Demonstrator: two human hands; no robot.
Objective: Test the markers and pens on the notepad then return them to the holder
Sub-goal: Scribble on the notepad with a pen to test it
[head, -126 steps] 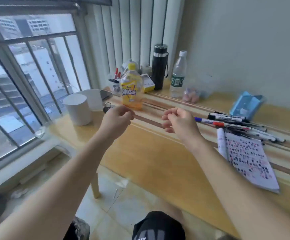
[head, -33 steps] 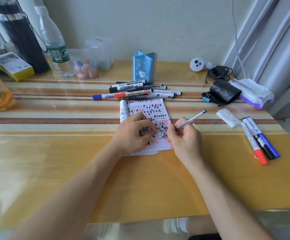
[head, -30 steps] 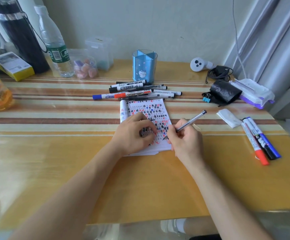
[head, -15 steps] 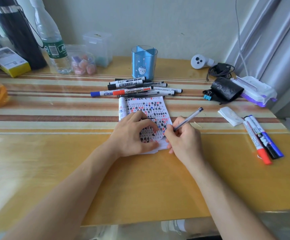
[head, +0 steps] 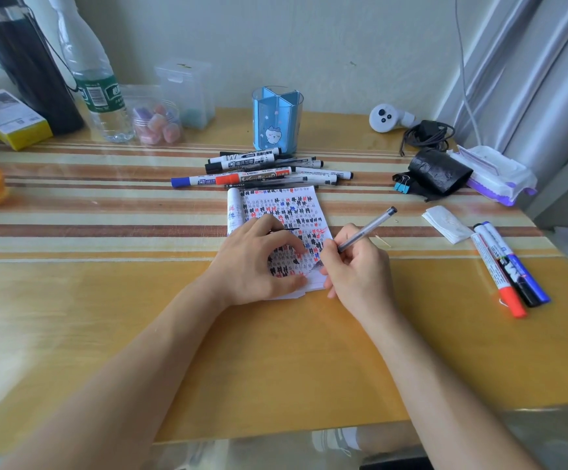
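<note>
A small notepad point(head: 286, 208) covered in black, red and blue marks lies mid-table. My left hand point(head: 258, 256) presses flat on its lower part, with a thin dark pen cap under the fingers. My right hand point(head: 357, 266) grips a clear-barrelled pen point(head: 367, 228), tip down at the pad's lower right corner. A pile of markers and pens point(head: 262, 173) lies just beyond the pad. The blue holder point(head: 277, 120) stands upright behind them, nothing sticking out of it. Three markers point(head: 506, 269), red, black and blue, lie at the right.
A black flask point(head: 28, 62), a water bottle point(head: 92, 72), a yellow box point(head: 8, 120) and clear containers point(head: 187, 89) stand at the back left. A black pouch point(head: 440, 174), binder clips, wipes pack point(head: 494, 174), cable and folded tissue point(head: 447, 225) sit at the right. Table's near edge is below my forearms.
From facing the window with both hands raised, I now face the pad, left hand on it and right hand holding the pen. Within the last second the pen tip moved slightly lower on the page.
</note>
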